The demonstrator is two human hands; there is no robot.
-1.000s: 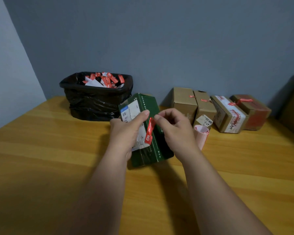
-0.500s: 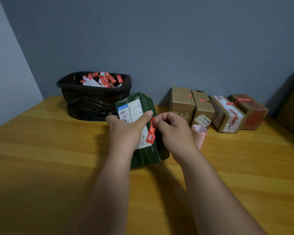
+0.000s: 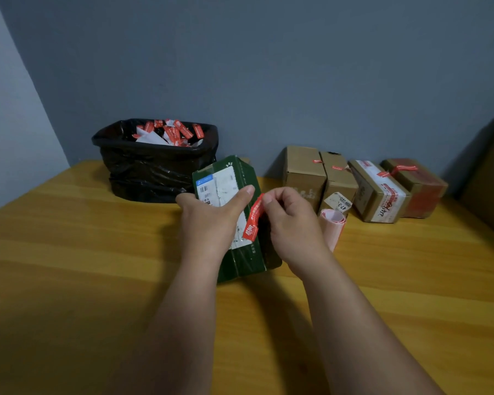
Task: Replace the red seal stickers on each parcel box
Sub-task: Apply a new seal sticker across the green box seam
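- Green box [image 3: 240, 223] stands tilted on the wooden table [image 3: 69, 252]; your left hand [image 3: 211, 220] grips it, thumb across the label.
- Your right hand [image 3: 291, 220] pinches the red sticker [image 3: 253, 220], its lower end on the box.
- Brown boxes [image 3: 362, 186] wait by the wall.

Green box [image 3: 241, 252], white label with blue corner; red sticker [image 3: 253, 220], white print; black bin bag [image 3: 154, 169]; brown cartons [image 3: 305, 172] far right; pink roll [image 3: 332, 226]; yellow wood-grain table [image 3: 69, 266].
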